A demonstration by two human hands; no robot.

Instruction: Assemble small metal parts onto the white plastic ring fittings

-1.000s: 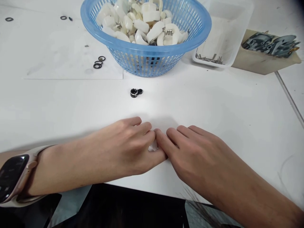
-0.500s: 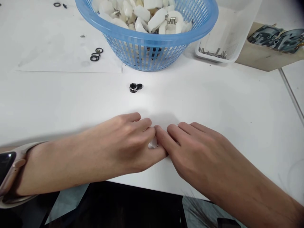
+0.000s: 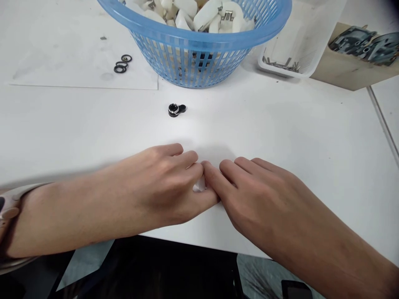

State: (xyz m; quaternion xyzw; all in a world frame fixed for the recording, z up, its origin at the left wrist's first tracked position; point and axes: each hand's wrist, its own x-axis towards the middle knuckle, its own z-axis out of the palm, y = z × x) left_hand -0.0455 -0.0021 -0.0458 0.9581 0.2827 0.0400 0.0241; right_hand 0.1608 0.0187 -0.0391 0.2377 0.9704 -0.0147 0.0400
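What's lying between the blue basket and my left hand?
In the head view, a small black-and-silver piece lies there on the white table, touching neither the basket nor your left hand.

White bit (image 3: 199, 185) betw. L hand (image 3: 165, 182) & R hand (image 3: 258, 195) mostly hidden; shape can't be told. Most fingertips tucked under, R thumb out of sight, so each grip unclear. Watch (image 3: 10, 213) cut by pic's L edge, nearly all lost; R forearm (image 3: 343, 253) cut at R edge. Basket (image 3: 199, 40) & tub (image 3: 302, 29) cut at top, box (image 3: 341, 77) at R. Metal bits (image 3: 285, 65) in tub too small to ID, ditto speck (image 3: 103, 37) on paper (image 3: 62, 62). Dark item (image 3: 296, 290) cut at btm.
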